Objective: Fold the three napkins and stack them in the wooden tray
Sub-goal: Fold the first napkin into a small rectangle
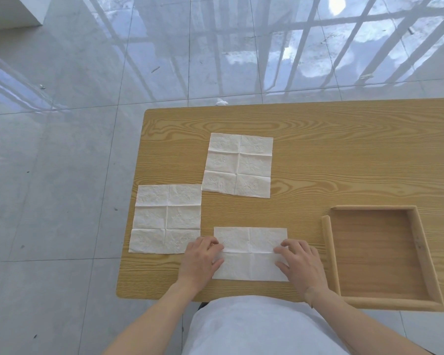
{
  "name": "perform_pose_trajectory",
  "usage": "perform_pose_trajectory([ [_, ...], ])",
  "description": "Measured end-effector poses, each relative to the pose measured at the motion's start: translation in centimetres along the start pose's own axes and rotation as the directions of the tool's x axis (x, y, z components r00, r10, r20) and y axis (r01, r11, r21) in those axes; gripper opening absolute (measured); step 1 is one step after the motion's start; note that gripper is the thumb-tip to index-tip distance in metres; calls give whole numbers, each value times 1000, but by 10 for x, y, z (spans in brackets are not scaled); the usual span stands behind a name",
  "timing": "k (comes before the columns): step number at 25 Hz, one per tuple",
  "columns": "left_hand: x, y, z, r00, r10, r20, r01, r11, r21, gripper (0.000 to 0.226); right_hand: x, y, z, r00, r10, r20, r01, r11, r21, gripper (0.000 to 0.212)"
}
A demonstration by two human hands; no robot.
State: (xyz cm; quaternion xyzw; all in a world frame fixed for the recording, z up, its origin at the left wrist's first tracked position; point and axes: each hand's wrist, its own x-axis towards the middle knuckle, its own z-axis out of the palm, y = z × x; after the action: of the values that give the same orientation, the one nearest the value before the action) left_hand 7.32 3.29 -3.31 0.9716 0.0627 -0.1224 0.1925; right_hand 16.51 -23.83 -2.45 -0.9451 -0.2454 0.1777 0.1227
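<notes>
At the desk's [318, 160] near edge, left hand [199, 262] and right hand [301, 265] press a half-folded napkin [250, 262] with fairly straight fingers; two unfolded napkins [237, 165] lie beyond, wooden tray [330, 252] just right.

**What the view withheld**

Tabletop [344, 139] ran off the right edge. Left hand [200, 260] and right hand [301, 265] covered the side edges of the near napkin [250, 265]; layers beneath couldn't be counted. Left hand also overlapped a corner of the left napkin [164, 219]. Embossed pattern too faint to read. Floor specks [221, 101] unidentifiable.
</notes>
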Motion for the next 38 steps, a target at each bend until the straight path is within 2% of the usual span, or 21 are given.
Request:
perform_pose_trajectory([
  [7,2,8,0,998,-68,8,68,997,-36,13,5,-4,2,997,69,42,-70,997,29,13],
  [11,5,11,-2,995,-94,18,95,994,-49,9,11,-3,1,987,101,124,-107,993,41,17],
  [17,-1,15,-3,995,-101,25,102,993,-56,5,10,-1,-6,988,87,125,-91,995,28,10],
  [23,-6,19,-10,993,-101,-59,93,988,-120,3,5,0,-18,999,35,25,-37,995,90,3],
  [27,-5,21,-18,991,-77,-114,62,990,-130,4,3,1,-26,998,1,-70,6,994,109,7],
  [34,0,20,-31,966,70,-249,-90,994,-69,13,0,3,-32,966,-98,-239,123,988,96,18],
  [38,-7,16,-23,958,178,-224,-184,983,-5,15,-9,6,-22,945,-167,-281,182,983,29,11],
])
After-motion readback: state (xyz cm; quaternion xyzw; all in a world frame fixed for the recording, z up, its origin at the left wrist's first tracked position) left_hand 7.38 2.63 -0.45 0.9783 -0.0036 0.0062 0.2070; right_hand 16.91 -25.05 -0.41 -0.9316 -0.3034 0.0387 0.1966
